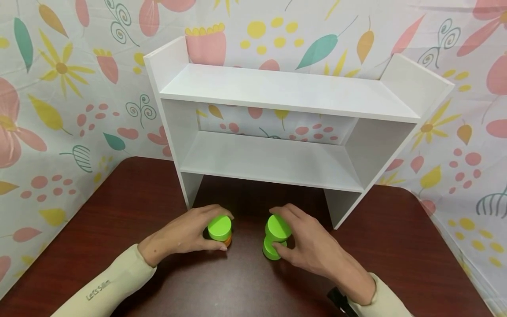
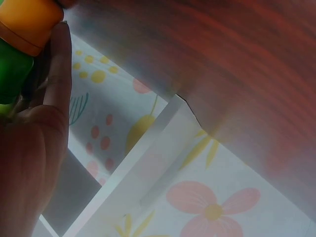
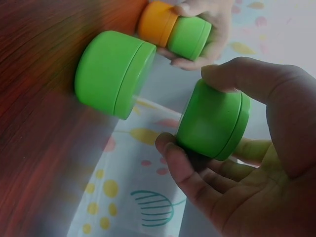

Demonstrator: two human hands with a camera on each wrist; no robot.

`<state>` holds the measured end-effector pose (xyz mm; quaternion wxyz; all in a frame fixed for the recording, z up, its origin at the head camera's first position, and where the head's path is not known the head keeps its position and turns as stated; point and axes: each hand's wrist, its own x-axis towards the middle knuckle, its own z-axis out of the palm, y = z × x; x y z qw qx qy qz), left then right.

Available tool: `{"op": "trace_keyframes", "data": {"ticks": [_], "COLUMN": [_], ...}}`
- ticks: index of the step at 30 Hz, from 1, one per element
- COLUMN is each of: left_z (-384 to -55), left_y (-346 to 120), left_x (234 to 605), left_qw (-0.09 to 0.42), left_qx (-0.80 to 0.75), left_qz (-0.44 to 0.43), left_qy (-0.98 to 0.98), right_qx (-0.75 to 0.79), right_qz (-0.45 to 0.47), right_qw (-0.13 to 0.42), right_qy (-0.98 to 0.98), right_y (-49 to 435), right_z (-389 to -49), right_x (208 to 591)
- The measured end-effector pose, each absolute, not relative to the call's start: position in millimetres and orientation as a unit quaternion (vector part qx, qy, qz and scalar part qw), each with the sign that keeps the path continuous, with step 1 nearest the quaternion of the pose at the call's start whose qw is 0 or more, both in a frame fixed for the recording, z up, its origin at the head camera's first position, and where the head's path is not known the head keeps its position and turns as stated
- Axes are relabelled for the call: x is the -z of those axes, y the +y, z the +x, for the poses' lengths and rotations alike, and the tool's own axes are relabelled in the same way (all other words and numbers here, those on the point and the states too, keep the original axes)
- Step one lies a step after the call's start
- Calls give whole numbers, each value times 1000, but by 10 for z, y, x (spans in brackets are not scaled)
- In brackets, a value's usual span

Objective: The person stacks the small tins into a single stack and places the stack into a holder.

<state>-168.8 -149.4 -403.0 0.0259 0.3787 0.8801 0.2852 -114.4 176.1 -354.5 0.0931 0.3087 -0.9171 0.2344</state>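
My left hand (image 1: 186, 231) holds a small round green jar (image 1: 219, 227) with its thumb and fingers around the side. This jar sits on an orange jar (image 3: 157, 23), which stands on the table. To the right, my right hand (image 1: 313, 242) grips another green jar (image 3: 212, 118) between thumb and fingers. Below it, a second green jar (image 3: 113, 74) stands upright on the tabletop. A gap shows between these two green jars in the right wrist view. The left wrist view catches only part of the orange jar (image 2: 32, 19) and the green one.
A white two-tier shelf (image 1: 273, 163) stands on the dark red-brown table (image 1: 119, 211) just beyond both hands. Its side panel (image 1: 344, 207) comes down close to the right hand. A flower-printed cloth (image 1: 59, 110) hangs behind and at both sides.
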Motion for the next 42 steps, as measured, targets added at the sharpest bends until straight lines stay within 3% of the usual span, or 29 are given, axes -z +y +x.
{"op": "trace_keyframes", "data": {"ticks": [42], "left_z": [-1701], "left_y": [-1496], "left_x": [4030], "left_qw": [25], "left_qx": [-288], "left_qz": [384], "left_qy": [877], "right_qx": [-239], "right_qz": [338], "right_qw": [95], "right_qy": [-905], "right_y": [1486], "right_z": [-1198], "right_x": [3490]}}
